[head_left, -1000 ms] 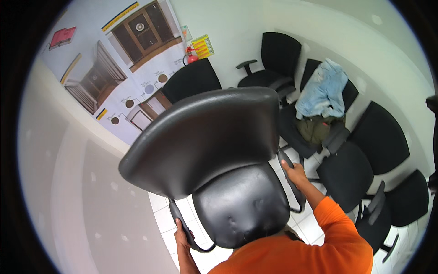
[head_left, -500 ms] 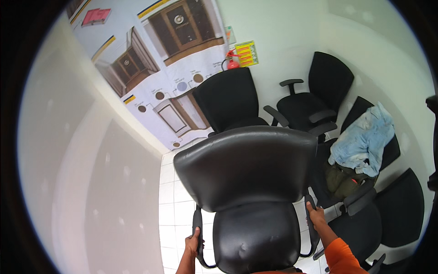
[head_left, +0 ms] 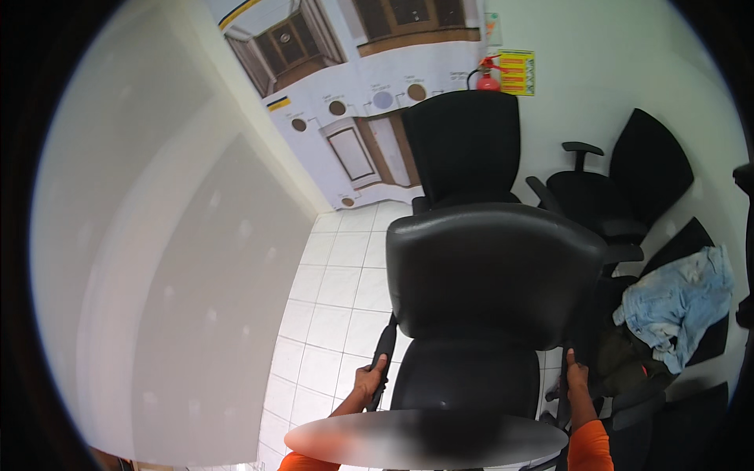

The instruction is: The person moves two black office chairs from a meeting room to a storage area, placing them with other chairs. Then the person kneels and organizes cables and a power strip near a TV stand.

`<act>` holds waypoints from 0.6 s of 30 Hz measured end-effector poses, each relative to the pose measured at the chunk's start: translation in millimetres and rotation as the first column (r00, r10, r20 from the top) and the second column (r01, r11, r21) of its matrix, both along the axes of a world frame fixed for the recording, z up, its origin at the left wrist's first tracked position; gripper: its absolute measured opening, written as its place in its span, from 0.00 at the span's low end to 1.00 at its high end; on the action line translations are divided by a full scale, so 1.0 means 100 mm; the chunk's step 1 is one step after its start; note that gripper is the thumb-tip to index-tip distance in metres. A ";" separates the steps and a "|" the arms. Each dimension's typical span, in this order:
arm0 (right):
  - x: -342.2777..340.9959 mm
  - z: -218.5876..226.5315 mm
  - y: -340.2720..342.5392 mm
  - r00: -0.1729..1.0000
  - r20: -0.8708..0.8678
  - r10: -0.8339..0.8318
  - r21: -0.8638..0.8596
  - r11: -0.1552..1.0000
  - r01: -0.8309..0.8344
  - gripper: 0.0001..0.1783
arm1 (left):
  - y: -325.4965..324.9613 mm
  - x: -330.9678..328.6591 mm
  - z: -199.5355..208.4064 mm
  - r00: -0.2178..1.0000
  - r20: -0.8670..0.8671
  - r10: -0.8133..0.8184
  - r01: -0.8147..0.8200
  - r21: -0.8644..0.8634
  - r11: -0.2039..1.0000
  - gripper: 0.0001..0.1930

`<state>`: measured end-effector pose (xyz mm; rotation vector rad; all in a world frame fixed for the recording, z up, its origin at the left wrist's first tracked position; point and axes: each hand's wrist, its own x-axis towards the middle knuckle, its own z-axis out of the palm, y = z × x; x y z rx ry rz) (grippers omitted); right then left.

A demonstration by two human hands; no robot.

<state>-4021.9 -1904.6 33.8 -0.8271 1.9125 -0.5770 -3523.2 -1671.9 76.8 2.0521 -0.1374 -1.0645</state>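
The black padded chair point(head_left: 495, 275) is standing on white floor tiles point(head_left: 338, 290), its backrest toward twelve o'clock and its seat point(head_left: 467, 373) toward six, where the person is standing; the front of the seat is disappearing under a blur. At eight o'clock on the chair, the left hand point(head_left: 369, 381) is keeping a closed grip around the left armrest point(head_left: 383, 345), the thumb lying along its top. At four o'clock, the right hand point(head_left: 577, 378) is wrapping its grip just as closely around the right armrest point(head_left: 563, 392), thumb pointing forward. An orange sleeve point(head_left: 591, 447) is covering the forearm behind it.

Just beyond the backrest, at twelve, a black fabric chair point(head_left: 463, 145) is facing us, and a red fire extinguisher point(head_left: 488, 80) is showing above it beside a yellow sign point(head_left: 517, 73). Between one and two, an armchair point(head_left: 652, 173) is sitting near the wall. At three, a pale blue denim garment point(head_left: 675, 302) is draping over another chair, with an olive cloth item point(head_left: 624, 357) lying below it. Toward eleven, a large poster point(head_left: 361, 153) of wooden doors is hanging, and at nine a grey-white partition point(head_left: 181, 275) is rising beside the tiles.
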 end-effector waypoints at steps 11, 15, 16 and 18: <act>-0.37 -0.80 -0.66 0.982 -0.101 0.161 -0.127 0.977 -0.173 0.51 | -0.09 -0.53 -0.98 0.994 -0.070 0.084 -0.084 0.005 0.996 0.32; -0.28 -0.78 -0.66 0.982 -0.156 0.105 -0.050 0.992 -0.114 0.49 | -0.03 -0.45 -0.96 0.992 -0.035 0.118 -0.118 -0.003 0.993 0.32; -0.29 -0.75 -0.66 0.968 -0.227 0.111 -0.013 0.993 -0.117 0.49 | -0.04 -0.49 -0.98 0.989 -0.043 0.141 -0.141 0.016 0.990 0.31; -0.23 -0.63 -0.55 0.976 -0.169 0.134 -0.170 0.972 -0.163 0.48 | 0.04 -0.50 -0.96 0.992 -0.093 0.084 -0.089 -0.050 0.995 0.30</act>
